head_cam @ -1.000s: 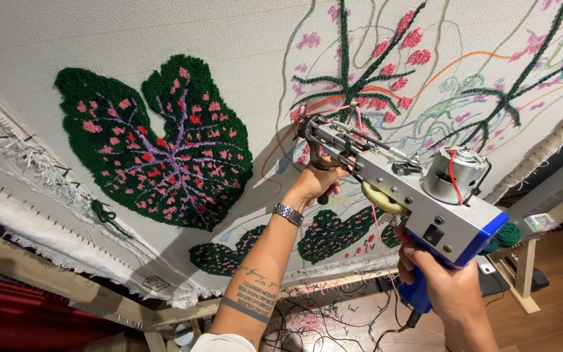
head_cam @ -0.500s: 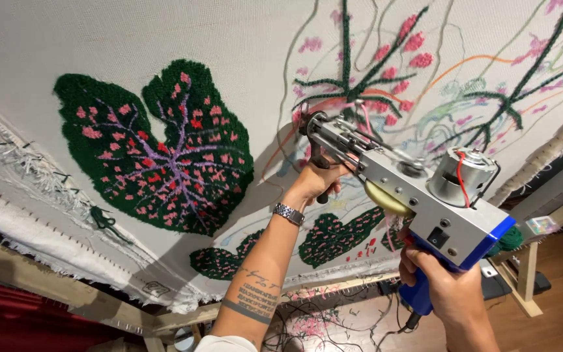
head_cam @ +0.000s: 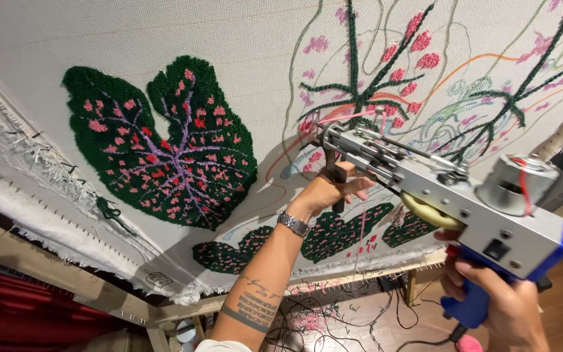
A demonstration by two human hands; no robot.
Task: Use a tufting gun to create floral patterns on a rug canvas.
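Tufting gun (head_cam: 451, 195) clamped in both hands' grip (left (head_cam: 333, 192) front, right (head_cam: 503, 306) rear), nose against cloth (head_cam: 164, 39)

Bright, even indoor light, soft shadows on the cloth (head_cam: 164, 39), sharp focus, wide-angle bending at edges.

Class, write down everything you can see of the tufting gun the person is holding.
The tufting gun is a silver metal body with a blue handle, a round motor on top and a yellowish gear at its side. It is tilted, its nose against the stretched cloth, with pink yarn at the tip. The right hand grips the blue handle; the left hand holds the black front grip.
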